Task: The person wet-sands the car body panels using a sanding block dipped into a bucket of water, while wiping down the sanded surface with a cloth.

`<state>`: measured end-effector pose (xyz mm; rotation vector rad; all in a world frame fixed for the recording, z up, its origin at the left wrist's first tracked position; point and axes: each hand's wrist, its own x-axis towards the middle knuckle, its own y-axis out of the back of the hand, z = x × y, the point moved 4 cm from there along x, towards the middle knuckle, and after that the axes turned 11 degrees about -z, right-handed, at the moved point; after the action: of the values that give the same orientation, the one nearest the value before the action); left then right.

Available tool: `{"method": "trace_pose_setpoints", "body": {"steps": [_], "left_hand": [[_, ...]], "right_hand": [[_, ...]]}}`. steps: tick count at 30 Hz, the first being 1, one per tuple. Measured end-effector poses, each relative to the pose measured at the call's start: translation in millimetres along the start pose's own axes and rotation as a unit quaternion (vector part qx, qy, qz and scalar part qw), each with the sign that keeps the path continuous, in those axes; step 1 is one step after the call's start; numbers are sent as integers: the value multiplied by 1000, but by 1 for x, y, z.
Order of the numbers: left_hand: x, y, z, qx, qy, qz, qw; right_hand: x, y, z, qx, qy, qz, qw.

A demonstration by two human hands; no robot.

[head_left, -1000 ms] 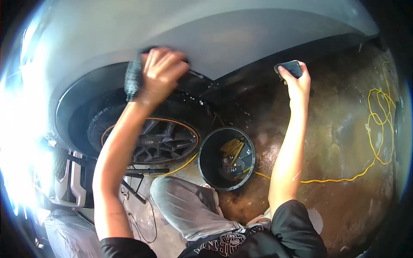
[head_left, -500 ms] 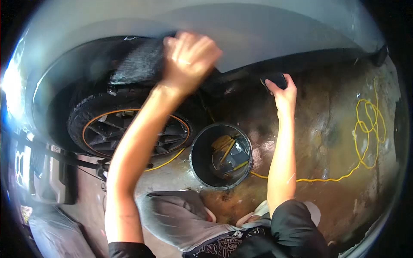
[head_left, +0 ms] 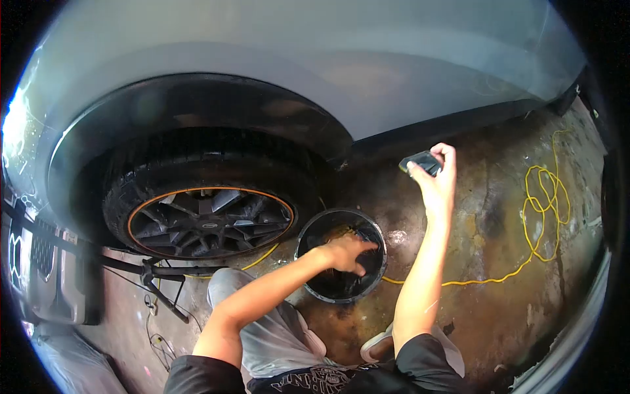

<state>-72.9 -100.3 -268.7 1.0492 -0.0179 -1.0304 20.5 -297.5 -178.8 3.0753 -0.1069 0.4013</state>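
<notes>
My left hand (head_left: pixel 346 255) is over the mouth of a black bucket (head_left: pixel 303 279), fingers spread and pointing down into it. Dark material and something yellowish show inside the bucket, partly hidden by the hand; the dark cloth cannot be told apart there. Raised at the right, my right hand (head_left: pixel 441 172) grips a small dark block (head_left: pixel 422 162) between thumb and fingers, off the car's surface. Behind both hands is a grey car body panel (head_left: pixel 407 85), with a wheel (head_left: pixel 210 223) ringed by an orange line below its arch.
A yellow cord (head_left: pixel 485 282) runs from the bucket to loose coils on the wet floor (head_left: pixel 485 230) at the right. A black metal stand (head_left: pixel 164 270) is beside the wheel. At the lower left, another person's trouser leg (head_left: pixel 72 358) shows near the car's front.
My left hand has come down from the wheel arch to the bucket, and the dark cloth it had is no longer in it. My right hand has moved slightly lower, still with the block.
</notes>
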Motion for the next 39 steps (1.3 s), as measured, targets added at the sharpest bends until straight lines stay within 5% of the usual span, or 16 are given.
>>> {"method": "trace_pose_setpoints", "body": {"steps": [1,3,4,8,12,14,16,18,22,25,27,28,30,32,36,39], "left_hand": [[-8,7,-1,-92,-23,8,995],[-32,62,12,-104,-80,228,965],[-45,88,24,-158,-42,265,950],[-65,130,34,-160,-90,328,927],[-81,148,34,-148,-72,377,912],[-78,145,37,-167,-125,407,889],[-77,153,35,-205,-142,372,894],[-67,158,19,-397,-64,222,888],[-86,173,25,-462,-110,61,878],[-92,178,26,-467,-172,8,867],[-108,188,28,-496,-263,10,827],[-117,194,27,-499,-255,38,827],[-145,210,26,-404,-225,143,875],[-183,225,22,-267,-155,202,929],[-244,248,1,-5,-113,317,942],[-268,258,-24,30,-79,333,939]], "right_hand": [[-6,-6,0,41,-4,-31,999],[-22,-16,5,46,-14,-101,994],[-32,-20,-6,-68,-31,-120,990],[-52,-51,-15,-38,-56,-247,967],[-63,-60,-38,-132,-42,-145,980],[-74,-68,-55,-9,-75,-94,993],[-83,-73,-63,29,53,21,998],[-97,-68,-92,-152,150,-3,977],[-110,-94,-135,-432,203,-42,878],[-112,-99,-136,-445,259,-16,857],[-111,-104,-141,-287,179,51,940],[-105,-112,-152,-284,230,67,928],[-91,-125,-170,-244,211,156,934],[-63,-149,-207,-323,259,226,882],[-16,-188,-234,-298,312,278,858],[-7,-208,-239,-261,319,330,850]]}}
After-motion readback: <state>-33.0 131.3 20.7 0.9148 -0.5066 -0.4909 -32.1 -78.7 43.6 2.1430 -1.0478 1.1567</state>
